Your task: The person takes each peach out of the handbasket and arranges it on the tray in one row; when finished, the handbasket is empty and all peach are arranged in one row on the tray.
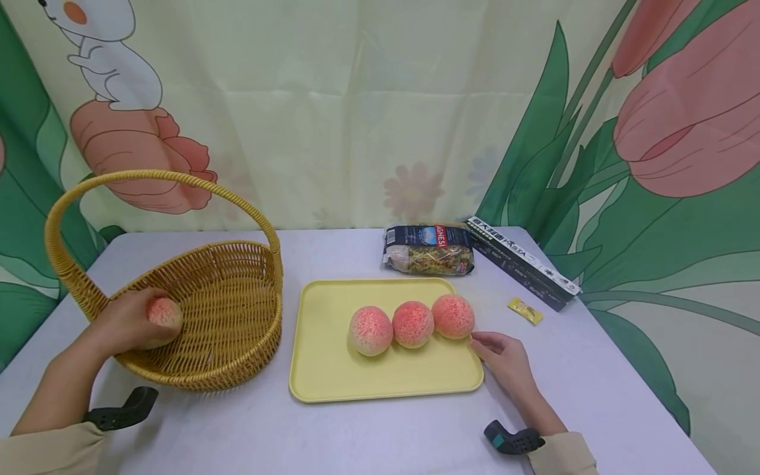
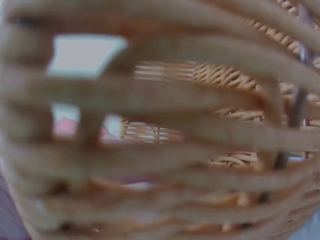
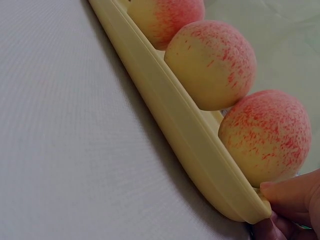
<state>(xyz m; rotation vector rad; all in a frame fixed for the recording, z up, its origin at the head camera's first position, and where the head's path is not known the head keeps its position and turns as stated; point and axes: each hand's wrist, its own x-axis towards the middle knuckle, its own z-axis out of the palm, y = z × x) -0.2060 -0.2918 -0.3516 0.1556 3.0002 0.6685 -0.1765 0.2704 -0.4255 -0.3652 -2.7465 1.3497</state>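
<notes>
My left hand [image 1: 130, 320] reaches over the near-left rim of a wicker basket [image 1: 261, 349] and grips a pink and cream peach [image 1: 165, 313] low inside it. The basket's weave fills the left wrist view and hides that hand there. On a yellow tray [image 1: 320, 369], three more peaches sit in a slanting row: a left peach [image 1: 371, 331], a middle peach [image 1: 413, 324] and a right peach [image 1: 454, 316]. With thumb above and fingers below, my right hand [image 1: 505, 359] pinches the tray's right rim, close beside the right peach.
Behind the tray lies a bag of pasta [image 1: 429, 251], its end near a long black box [image 1: 522, 264] at the back right. A small yellow packet [image 1: 525, 311] is on the white table [image 1: 380, 439] right of the tray. The basket's tall handle [image 1: 148, 175] arches over its opening.
</notes>
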